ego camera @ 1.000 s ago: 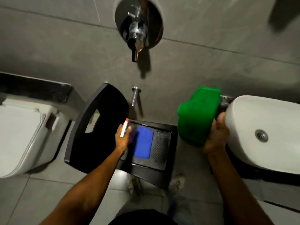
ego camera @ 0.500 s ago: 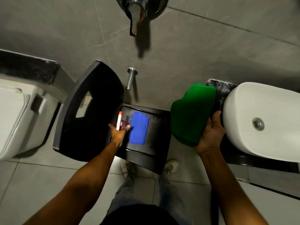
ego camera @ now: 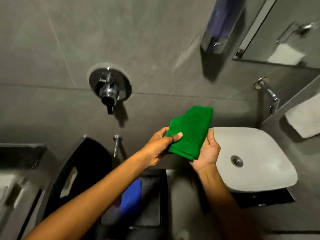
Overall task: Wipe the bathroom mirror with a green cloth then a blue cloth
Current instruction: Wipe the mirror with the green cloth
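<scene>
A folded green cloth (ego camera: 190, 130) is held up in front of the grey wall, just left of the basin. My left hand (ego camera: 159, 146) pinches its left edge, thumb on top. Under the cloth's right side lies my right hand (ego camera: 207, 151), palm up, fingers curled on the edge. A blue cloth (ego camera: 131, 196) lies on the seat of a black chair (ego camera: 83, 167) below, partly hidden by my left forearm. The mirror (ego camera: 284, 32) shows at the top right with its metal frame.
A white basin (ego camera: 256, 160) sits right of my hands, with a chrome tap (ego camera: 270, 96) on the wall above it. A round shower valve (ego camera: 109, 89) is on the wall at left. A soap dispenser (ego camera: 218, 30) hangs beside the mirror. A toilet edge (ego camera: 10, 191) is at far left.
My left hand has left the spray bottle at the chair and risen to take the green cloth's edge. The view has tilted up, bringing the mirror and tap into sight.
</scene>
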Action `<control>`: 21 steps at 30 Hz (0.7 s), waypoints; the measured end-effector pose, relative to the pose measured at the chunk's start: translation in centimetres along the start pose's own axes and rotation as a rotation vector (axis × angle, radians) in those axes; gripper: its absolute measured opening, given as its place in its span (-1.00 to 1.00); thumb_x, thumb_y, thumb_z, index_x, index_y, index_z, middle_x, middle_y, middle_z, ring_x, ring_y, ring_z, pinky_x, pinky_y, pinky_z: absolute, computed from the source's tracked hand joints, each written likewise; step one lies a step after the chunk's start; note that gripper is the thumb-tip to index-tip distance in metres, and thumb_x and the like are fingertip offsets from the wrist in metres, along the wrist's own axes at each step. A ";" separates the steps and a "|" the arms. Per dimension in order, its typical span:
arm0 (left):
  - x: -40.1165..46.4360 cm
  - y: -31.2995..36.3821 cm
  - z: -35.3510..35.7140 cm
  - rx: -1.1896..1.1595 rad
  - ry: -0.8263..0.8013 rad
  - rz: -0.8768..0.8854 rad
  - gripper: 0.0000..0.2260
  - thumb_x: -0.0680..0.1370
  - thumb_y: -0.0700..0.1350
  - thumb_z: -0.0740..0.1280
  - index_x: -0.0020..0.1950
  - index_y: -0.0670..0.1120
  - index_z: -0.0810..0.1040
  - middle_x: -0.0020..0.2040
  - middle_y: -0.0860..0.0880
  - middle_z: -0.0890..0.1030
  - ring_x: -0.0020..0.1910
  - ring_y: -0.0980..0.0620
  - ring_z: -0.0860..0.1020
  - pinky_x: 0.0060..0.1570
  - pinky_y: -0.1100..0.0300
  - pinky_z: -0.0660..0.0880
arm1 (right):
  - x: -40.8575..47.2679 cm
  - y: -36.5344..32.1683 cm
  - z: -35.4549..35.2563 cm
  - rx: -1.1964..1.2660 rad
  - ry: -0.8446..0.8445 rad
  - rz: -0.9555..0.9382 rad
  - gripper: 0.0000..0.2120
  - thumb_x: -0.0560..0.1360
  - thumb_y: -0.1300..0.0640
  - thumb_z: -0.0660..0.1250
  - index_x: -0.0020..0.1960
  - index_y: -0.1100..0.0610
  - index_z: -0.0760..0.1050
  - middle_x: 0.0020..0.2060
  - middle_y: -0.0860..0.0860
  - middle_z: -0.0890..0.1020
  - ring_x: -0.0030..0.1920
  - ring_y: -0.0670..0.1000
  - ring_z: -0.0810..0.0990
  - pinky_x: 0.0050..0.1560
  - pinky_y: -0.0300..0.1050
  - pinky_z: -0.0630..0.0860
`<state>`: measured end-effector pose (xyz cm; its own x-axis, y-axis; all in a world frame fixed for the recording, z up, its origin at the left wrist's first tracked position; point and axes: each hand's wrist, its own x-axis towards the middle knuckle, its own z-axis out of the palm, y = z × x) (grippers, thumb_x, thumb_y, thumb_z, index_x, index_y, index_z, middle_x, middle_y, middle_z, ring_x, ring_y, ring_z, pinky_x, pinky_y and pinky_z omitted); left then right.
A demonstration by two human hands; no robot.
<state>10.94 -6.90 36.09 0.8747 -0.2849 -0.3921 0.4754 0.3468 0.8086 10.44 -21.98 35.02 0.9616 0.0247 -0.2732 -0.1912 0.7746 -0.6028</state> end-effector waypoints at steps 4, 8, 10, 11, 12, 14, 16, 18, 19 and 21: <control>-0.1 4.6 5.1 0.165 -0.102 -0.026 -0.92 0.59 -0.31 0.37 0.04 -0.16 0.58 -0.09 -0.14 0.71 -0.26 0.02 0.68 -0.23 0.13 0.66 | 0.4 -4.5 2.5 0.070 -0.052 -0.133 -0.49 0.50 -0.19 0.16 0.04 0.16 0.72 0.05 0.18 0.73 0.03 0.21 0.72 0.04 0.21 0.66; 0.3 9.9 11.0 0.784 -0.043 0.222 -0.70 0.63 0.00 0.35 0.24 -0.18 0.56 0.30 -0.25 0.64 0.09 -0.13 0.67 0.18 -0.05 0.65 | 1.2 -10.2 4.8 0.214 -0.054 -0.283 -0.44 0.63 -0.07 0.05 -0.14 0.17 0.75 -0.13 0.15 0.77 -0.15 0.17 0.76 -0.25 0.07 0.69; 0.6 13.3 13.4 1.248 0.086 0.443 -0.33 0.62 0.26 0.22 0.55 -0.18 0.34 0.48 -0.26 0.45 0.42 -0.23 0.49 0.46 -0.07 0.44 | 1.9 -13.8 5.8 0.271 -0.062 -0.369 -0.43 0.64 -0.10 0.04 -0.12 0.15 0.75 -0.12 0.11 0.77 -0.15 0.13 0.76 -0.20 0.06 0.70; 0.7 15.9 14.9 1.368 0.131 0.595 -0.27 0.61 0.31 0.16 0.62 -0.16 0.23 0.52 -0.24 0.38 0.49 -0.24 0.40 0.50 -0.04 0.36 | 2.4 -16.2 6.8 0.281 -0.085 -0.437 -0.45 0.64 -0.10 0.05 -0.09 0.13 0.75 -0.11 0.08 0.77 -0.15 0.11 0.76 -0.16 0.04 0.70; 0.7 18.2 16.2 1.415 0.145 0.752 -0.28 0.61 0.32 0.14 0.63 -0.13 0.22 0.52 -0.22 0.37 0.50 -0.23 0.38 0.51 -0.03 0.33 | 2.7 -18.4 7.5 0.287 -0.097 -0.494 -0.48 0.64 -0.11 0.06 -0.05 0.12 0.73 -0.10 0.07 0.76 -0.14 0.09 0.75 -0.11 0.03 0.69; 0.6 23.7 19.4 1.440 0.141 1.040 -0.35 0.60 0.31 0.12 0.56 -0.06 0.33 0.47 -0.16 0.43 0.45 -0.17 0.43 0.50 -0.03 0.37 | 3.3 -23.3 9.9 0.246 -0.120 -0.596 -0.55 0.63 -0.14 0.08 0.07 0.10 0.66 -0.04 0.07 0.73 -0.08 0.11 0.71 0.02 0.01 0.64; 0.7 29.3 22.4 1.447 0.166 1.255 -0.39 0.59 0.30 0.12 0.51 -0.04 0.39 0.45 -0.13 0.46 0.42 -0.11 0.45 0.48 -0.03 0.40 | 4.0 -27.8 12.9 0.158 -0.103 -0.703 -0.53 0.63 -0.16 0.10 0.23 0.14 0.57 0.01 0.14 0.65 -0.03 0.15 0.62 0.08 0.04 0.54; 0.7 34.7 25.2 1.506 0.250 1.442 -0.42 0.62 0.26 0.13 0.53 -0.06 0.38 0.48 -0.13 0.43 0.49 -0.10 0.39 0.50 -0.01 0.35 | 4.3 -32.3 16.6 0.041 -0.086 -0.855 -0.48 0.63 -0.16 0.10 0.43 0.14 0.43 0.16 0.21 0.59 0.12 0.22 0.56 0.16 0.10 0.48; 0.8 37.3 26.3 1.562 0.301 1.499 -0.42 0.64 0.25 0.13 0.55 -0.06 0.34 0.53 -0.13 0.38 0.57 -0.11 0.31 0.55 -0.03 0.29 | 4.4 -34.4 18.7 -0.022 -0.086 -0.953 -0.49 0.65 -0.13 0.08 0.49 0.10 0.36 0.31 0.19 0.53 0.28 0.21 0.52 0.30 0.10 0.43; 1.3 42.2 28.3 1.648 0.400 1.576 -0.40 0.65 0.23 0.13 0.61 -0.07 0.25 0.64 -0.12 0.25 0.68 -0.12 0.09 0.63 -0.07 0.13 | 4.6 -38.6 23.4 -0.133 -0.138 -1.187 -0.53 0.68 -0.03 0.03 0.58 0.00 0.19 0.54 -0.05 0.29 0.49 -0.08 0.35 0.47 -0.18 0.32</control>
<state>29.44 -17.89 82.12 0.4225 -0.4165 0.8050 -0.6237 -0.7780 -0.0752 26.87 -37.01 74.60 0.5635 -0.5860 0.5823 0.8167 0.2890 -0.4994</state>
